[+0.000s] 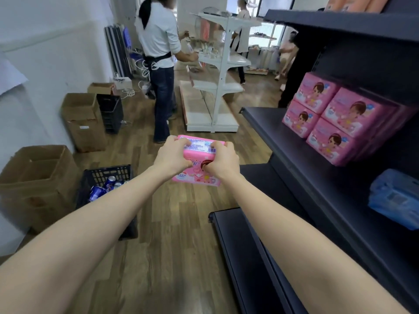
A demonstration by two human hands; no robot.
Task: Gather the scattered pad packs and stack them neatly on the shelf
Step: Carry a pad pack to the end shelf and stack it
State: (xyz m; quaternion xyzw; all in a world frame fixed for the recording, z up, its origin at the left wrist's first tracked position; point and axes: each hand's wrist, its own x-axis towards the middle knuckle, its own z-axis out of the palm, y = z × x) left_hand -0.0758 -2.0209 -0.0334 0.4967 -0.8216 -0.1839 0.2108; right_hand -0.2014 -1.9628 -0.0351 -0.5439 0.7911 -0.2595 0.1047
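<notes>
Out in the aisle, left of the shelf [269, 125], a pink pack [197, 154] is held in the air by both hands. The left hand [172, 158] and the right hand [223, 160] each curl their fingers over its far edge, with the thumbs pinching the near face. The step looks like carrying it to the shelf. It is best kept level, swung right and set against the stack [333, 116] on the shelf's middle board, face and edges matching. The lower board juts out under the right forearm and could catch an elbow. A blue pack [394, 198] lies below the stack. Across the aisle from the shelf sit a crate [106, 172] of cans and cardboard boxes [38, 177]. Beyond the shelf's far end a person [158, 53] stands at a white rack [217, 75], well clear of the path.
</notes>
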